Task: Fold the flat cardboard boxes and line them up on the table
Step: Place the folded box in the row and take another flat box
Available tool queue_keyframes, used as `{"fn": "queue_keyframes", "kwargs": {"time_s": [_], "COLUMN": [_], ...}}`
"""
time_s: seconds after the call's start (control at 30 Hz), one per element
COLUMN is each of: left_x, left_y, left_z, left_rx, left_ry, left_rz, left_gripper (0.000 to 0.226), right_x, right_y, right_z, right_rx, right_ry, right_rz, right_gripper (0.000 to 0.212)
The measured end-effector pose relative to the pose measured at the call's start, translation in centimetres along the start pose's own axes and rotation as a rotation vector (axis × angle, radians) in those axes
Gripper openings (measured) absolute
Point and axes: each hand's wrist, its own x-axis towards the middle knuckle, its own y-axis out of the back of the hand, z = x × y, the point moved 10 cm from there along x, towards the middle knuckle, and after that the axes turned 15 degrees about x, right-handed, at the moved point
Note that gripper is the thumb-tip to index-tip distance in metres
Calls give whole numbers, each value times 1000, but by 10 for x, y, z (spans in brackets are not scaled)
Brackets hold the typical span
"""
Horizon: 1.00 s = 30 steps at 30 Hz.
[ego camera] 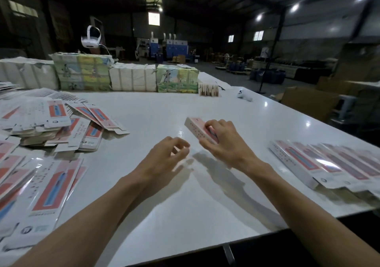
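Our right hand (223, 143) grips a folded box (194, 127) just past the middle of the counter (164, 205), with the fingers curled over its top face and the thumb on its near side. The box's free end points toward ten o'clock. We cannot tell whether its underside touches the counter. Our left hand (167, 155) hovers just beside the right, at its eight o'clock. Its fingers are loosely curled, the thumb is close to the fingertips, and it holds nothing; it is a little blurred. The flats (61, 123) lie in a loose, overlapping heap at nine to ten o'clock and carry on down the counter's left side to seven o'clock. At three o'clock a row (320, 162) of folded boxes lies side by side near the right edge, each overlapping the next. Along the far edge, from ten to twelve o'clock, stand wrapped bundles (131, 79), some white and some printed. A white headset (91, 37) sits above the tallest of them at eleven o'clock. A small white controller (244, 96) lies alone at one o'clock.
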Motion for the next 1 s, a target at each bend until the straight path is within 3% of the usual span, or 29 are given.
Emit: {"fn": "queue_keyframes", "kwargs": {"time_s": [0.07,0.23,0.47,0.7,0.83,1.0], "left_x": [-2,-2,-1,-4,-4,-6], "left_y": [-8,-11,-12,-11,-11,-11], "left_z": [2,4,9,11,10,9], "left_rx": [173,175,206,207,211,217], "left_ry": [-74,-103,-132,-87,-58,-47], "left_rz": [-18,-46,-47,-78,-86,-88], "left_gripper": [14,18,18,19,21,22], "right_x": [-19,-74,-109,-121,-88,-14], "right_y": [17,62,113,130,110,37], "right_z": [31,93,125,130,92,19], "right_rx": [-84,-400,-803,-898,-879,-478], "right_ry": [-125,-350,-467,-579,-455,-161], "right_rz": [-34,-24,33,35,70,56], "right_gripper": [43,44,45,41,44,36]}}
